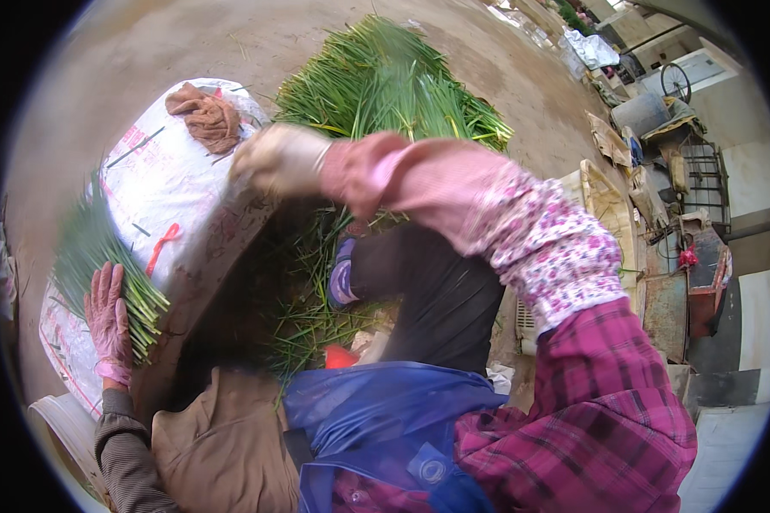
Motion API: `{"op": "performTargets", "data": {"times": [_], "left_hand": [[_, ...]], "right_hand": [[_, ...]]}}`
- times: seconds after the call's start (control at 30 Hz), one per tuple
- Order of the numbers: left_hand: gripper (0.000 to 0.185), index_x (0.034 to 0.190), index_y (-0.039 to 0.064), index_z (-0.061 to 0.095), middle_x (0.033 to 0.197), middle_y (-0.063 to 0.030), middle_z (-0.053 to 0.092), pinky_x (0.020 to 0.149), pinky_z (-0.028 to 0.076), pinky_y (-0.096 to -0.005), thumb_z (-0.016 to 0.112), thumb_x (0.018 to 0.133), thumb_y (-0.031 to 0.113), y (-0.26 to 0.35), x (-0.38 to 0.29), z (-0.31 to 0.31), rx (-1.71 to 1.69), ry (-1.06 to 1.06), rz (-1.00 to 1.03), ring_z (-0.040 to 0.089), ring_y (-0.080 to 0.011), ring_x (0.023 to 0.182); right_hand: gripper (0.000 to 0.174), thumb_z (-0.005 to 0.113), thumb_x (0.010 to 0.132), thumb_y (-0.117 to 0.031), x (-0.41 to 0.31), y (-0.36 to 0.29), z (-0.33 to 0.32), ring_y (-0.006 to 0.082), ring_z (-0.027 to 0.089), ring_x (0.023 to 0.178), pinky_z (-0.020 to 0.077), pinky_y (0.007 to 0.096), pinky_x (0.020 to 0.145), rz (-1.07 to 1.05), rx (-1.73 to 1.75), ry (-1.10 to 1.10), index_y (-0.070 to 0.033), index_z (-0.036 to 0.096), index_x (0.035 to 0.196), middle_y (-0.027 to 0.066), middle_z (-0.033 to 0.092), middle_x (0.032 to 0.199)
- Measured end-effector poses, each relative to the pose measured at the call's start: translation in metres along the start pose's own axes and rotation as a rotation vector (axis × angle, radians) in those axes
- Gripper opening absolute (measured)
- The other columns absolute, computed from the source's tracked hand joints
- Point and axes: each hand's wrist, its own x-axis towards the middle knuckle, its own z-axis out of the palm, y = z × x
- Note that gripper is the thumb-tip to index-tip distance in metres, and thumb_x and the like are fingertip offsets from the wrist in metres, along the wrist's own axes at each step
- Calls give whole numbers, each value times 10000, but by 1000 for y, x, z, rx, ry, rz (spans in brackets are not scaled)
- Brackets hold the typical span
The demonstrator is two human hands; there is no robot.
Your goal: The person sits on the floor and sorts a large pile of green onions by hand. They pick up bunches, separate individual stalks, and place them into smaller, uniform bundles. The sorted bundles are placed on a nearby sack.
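My right hand (281,160), in an off-white glove, is blurred over the right edge of a low work surface covered with a white woven sack (160,173). Whether its fingers hold anything cannot be told. A pink and floral oversleeve covers my forearm. My left hand is out of view. At the far left, another person's pink-gloved hand (109,314) rests against a bunch of long green leafy stalks (119,276), possibly garlic chives. Beyond my arm lies a large heap of the same greens (385,83) on the ground. A crumpled brown cloth (204,118) and a red tie (162,245) lie on the sack.
Loose stalks (314,320) litter the ground by my shoe (342,272). A white bucket (70,429) stands at the lower left, beside the other person's brown-clothed leg (231,442). A cream plastic crate (600,199) and a metal drum (641,114) stand to the right.
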Motion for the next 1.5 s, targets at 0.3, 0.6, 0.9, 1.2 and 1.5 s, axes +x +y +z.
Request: {"op": "performTargets", "data": {"times": [0.3, 0.6, 0.9, 1.2, 1.5], "left_hand": [[518, 1399, 135, 411, 1467, -65, 347, 1144, 103, -388, 252, 968, 374, 3, 5, 2, 23, -5, 5, 229, -241, 1393], [527, 1404, 119, 399, 1464, -80, 345, 1144, 100, -392, 235, 973, 373, 5, 8, 0, 38, -45, -10, 230, -248, 1392], [535, 1397, 113, 405, 1453, -94, 351, 1138, 117, -408, 227, 969, 381, 9, 11, 2, 42, -38, -17, 243, -276, 1381], [415, 1323, 150, 497, 1401, -76, 411, 1115, 200, -430, 374, 928, 173, 22, 6, -11, -84, 66, -22, 329, -282, 1323], [558, 1455, 305, 240, 1531, -32, 200, 1141, 39, -491, 321, 937, 496, 0, -5, -42, -136, -172, -119, 114, -227, 1427]], "right_hand": [[371, 553, 787, 14, -175, 104, -137, 251, 582, 1046, 480, 358, 891, 443, -570, -735, -162, 648, 1099, 54, 619, 1101], [184, 597, 840, -131, -175, 119, -126, 182, 615, 983, 536, 310, 785, 435, -569, -489, -148, 654, 1014, -19, 621, 1133], [200, 543, 828, -158, -112, 122, -4, 257, 642, 911, 536, 371, 701, 192, -490, -1040, -125, 668, 980, 58, 660, 931], [201, 528, 820, -113, -151, 148, 27, 282, 654, 848, 552, 361, 713, 325, -556, -976, -54, 669, 950, 146, 651, 915], [155, 553, 911, -19, -71, 128, -136, 152, 580, 951, 459, 245, 839, 295, -267, 155, 68, 575, 1037, 83, 604, 1071]]}}
